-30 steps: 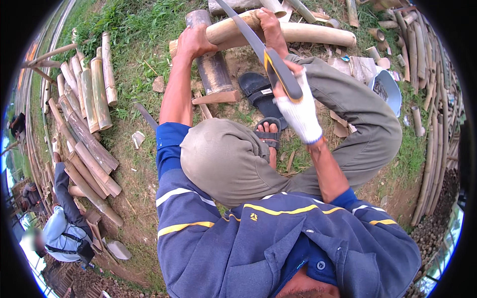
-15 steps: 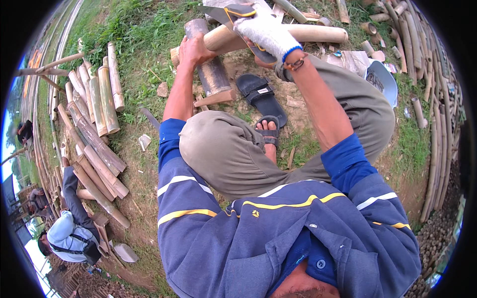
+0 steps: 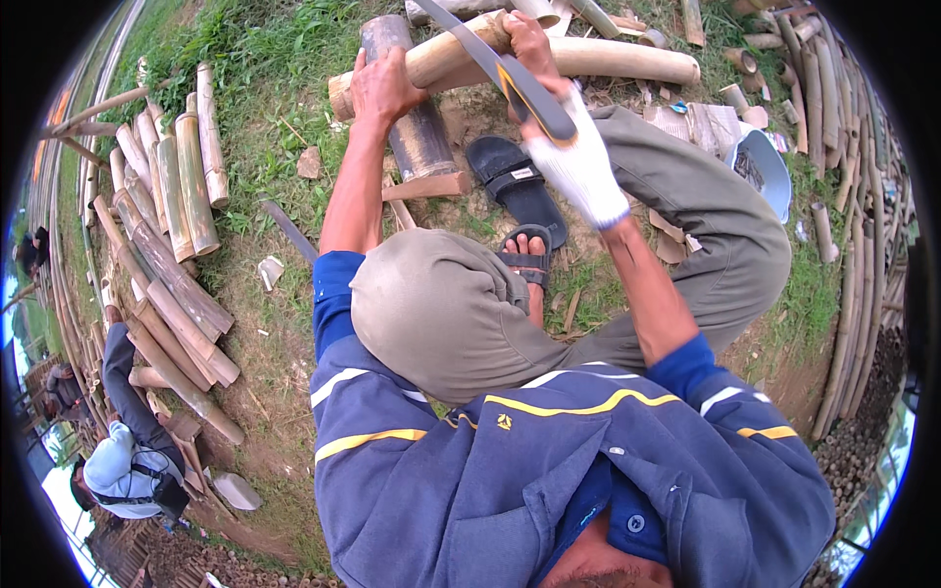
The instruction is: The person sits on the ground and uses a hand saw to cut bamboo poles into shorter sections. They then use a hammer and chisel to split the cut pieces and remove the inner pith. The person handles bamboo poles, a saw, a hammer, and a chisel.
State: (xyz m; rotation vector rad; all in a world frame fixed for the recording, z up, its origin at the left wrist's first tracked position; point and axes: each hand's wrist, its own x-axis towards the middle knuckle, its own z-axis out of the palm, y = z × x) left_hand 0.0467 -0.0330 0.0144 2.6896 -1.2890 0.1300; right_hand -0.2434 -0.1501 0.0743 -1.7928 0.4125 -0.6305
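Observation:
My left hand (image 3: 385, 88) is closed around a bamboo piece (image 3: 451, 57) that slants up to the right. A white glove covers the palm and wrist of my right hand (image 3: 564, 127), while its fingers are bare. Those fingers touch the piece's right end. A handsaw (image 3: 539, 106) with a black and yellow handle lies against the same hand, its blade pointing up and left across the bamboo. Behind runs a longer bamboo pole (image 3: 627, 61). Both rest over a thick dark bamboo log (image 3: 420, 142). How my right fingers grip the saw is partly hidden.
A wooden wedge-like piece (image 3: 431, 186) sits by the log's near end, with a black sandal (image 3: 515, 186) beside it. A long blade (image 3: 289, 230) lies left of my knee. Cut bamboo (image 3: 186, 186) is piled left; a pale blue basin (image 3: 765, 171) stands right. Another person (image 3: 132, 470) sits lower left.
My right hand has come down and right, turning the saw so its handle points toward me. Its fingers now meet the bamboo's end. The bamboo piece is now tilted above the longer pole.

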